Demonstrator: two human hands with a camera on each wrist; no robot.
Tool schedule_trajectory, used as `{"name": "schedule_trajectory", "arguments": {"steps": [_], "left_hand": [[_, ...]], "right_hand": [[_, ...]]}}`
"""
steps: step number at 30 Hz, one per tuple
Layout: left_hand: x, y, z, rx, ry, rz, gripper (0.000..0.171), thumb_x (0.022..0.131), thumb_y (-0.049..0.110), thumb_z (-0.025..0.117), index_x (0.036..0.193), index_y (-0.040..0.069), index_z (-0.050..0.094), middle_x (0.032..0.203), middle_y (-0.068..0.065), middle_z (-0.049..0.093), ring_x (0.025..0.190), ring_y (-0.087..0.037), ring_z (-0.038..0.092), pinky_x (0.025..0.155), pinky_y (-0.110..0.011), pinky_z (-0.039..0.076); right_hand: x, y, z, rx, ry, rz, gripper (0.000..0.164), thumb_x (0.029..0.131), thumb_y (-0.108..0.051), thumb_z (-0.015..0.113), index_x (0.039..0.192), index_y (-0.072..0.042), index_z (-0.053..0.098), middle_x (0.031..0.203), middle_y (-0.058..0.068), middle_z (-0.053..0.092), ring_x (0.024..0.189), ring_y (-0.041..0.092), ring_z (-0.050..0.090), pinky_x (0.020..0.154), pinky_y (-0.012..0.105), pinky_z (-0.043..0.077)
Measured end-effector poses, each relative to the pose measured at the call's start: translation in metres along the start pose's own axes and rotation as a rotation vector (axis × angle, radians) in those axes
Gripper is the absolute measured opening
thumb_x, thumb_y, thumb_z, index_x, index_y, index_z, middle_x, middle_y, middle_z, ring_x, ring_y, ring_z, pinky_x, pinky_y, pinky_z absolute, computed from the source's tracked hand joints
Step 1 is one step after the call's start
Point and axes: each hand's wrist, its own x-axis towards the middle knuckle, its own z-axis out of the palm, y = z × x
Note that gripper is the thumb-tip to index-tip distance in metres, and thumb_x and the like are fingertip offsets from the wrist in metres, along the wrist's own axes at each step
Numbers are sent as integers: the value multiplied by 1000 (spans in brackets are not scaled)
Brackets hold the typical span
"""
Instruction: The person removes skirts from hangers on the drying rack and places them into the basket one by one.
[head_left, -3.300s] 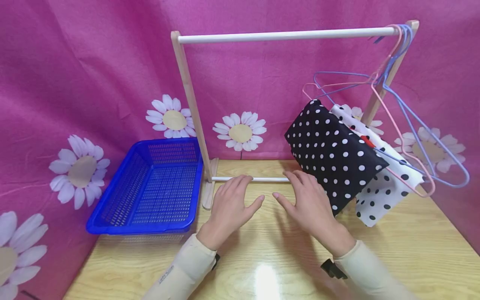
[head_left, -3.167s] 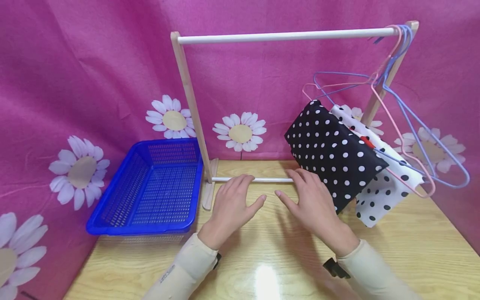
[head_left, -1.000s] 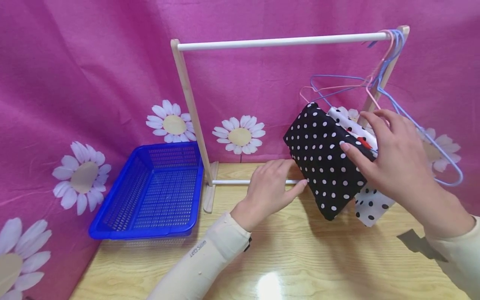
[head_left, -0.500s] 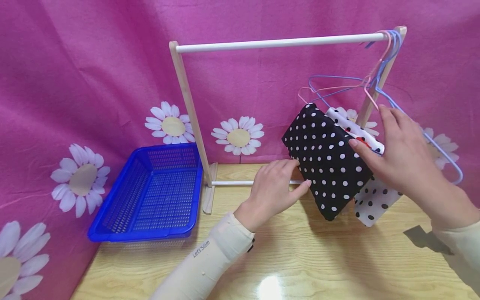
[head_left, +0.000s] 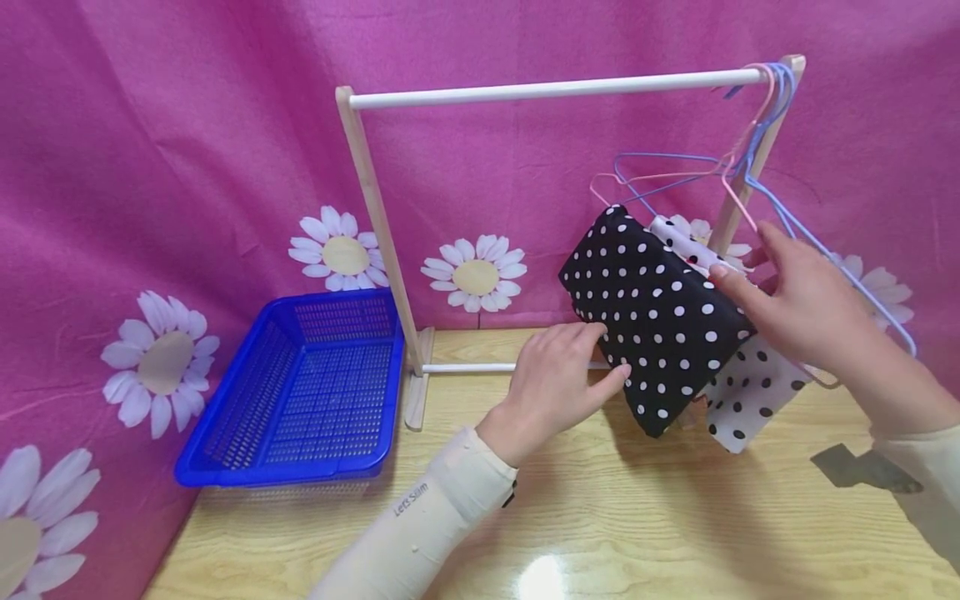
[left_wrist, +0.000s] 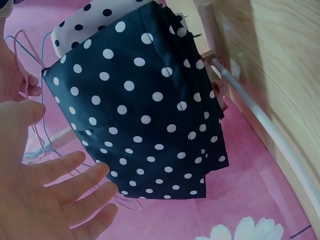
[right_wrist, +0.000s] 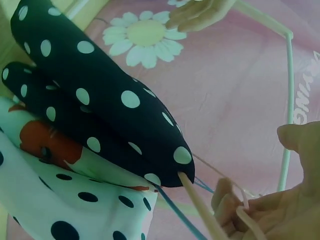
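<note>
Left hand (head_left: 551,379), mine: fingers relaxed and slightly bent, thumb standing apart from them, no grip on anything; fingertips at the left edge of the black cloth (head_left: 652,317). Whether skin meets fabric there I cannot fairly tell.

Right hand (head_left: 817,312), mine: fingers curled round the wire of the pink hanger (head_left: 738,199), on its right shoulder; thumb raised off the wire, pointing toward the upper edge of the black cloth.

Black cloth: white dots, folded, draped over the pink hanger, hanging aslant between my two hands.

White cloth (head_left: 750,402): black dots, hanging just behind the black one, its lower corner showing below my right hand. A red print shows between the two cloths.

Blue hangers (head_left: 765,123): behind the pink one, hooks crowded together with it at the right end of the top bar (head_left: 555,88).

Rack (head_left: 377,217): pale wooden uprights, white top bar, thin lower bar (head_left: 468,367) passing behind my left hand; it stands on the desk (head_left: 600,517).

Basket (head_left: 247,375): blue, perforated, rectangular, beside the rack's left upright.

Desk: wood-grained, a bright patch of glare near the front.

Backdrop (head_left: 187,100): pink fabric, printed with white daisies (head_left: 476,275).

Sleeves (head_left: 442,517): cream, the left one lettered.
</note>
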Motion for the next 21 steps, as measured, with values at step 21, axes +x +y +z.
{"name": "schedule_trajectory", "arguments": {"steps": [21], "left_hand": [[-1, 5, 8, -20, 48, 6, 49, 94, 53, 63, 127, 17, 65, 123, 3, 72, 117, -13, 66, 94, -30, 56]], "right_hand": [[12, 5, -1, 627, -71, 263, 29, 106, -28, 48, 129, -11, 55, 69, -11, 50, 55, 4, 48, 51, 18, 42]]}}
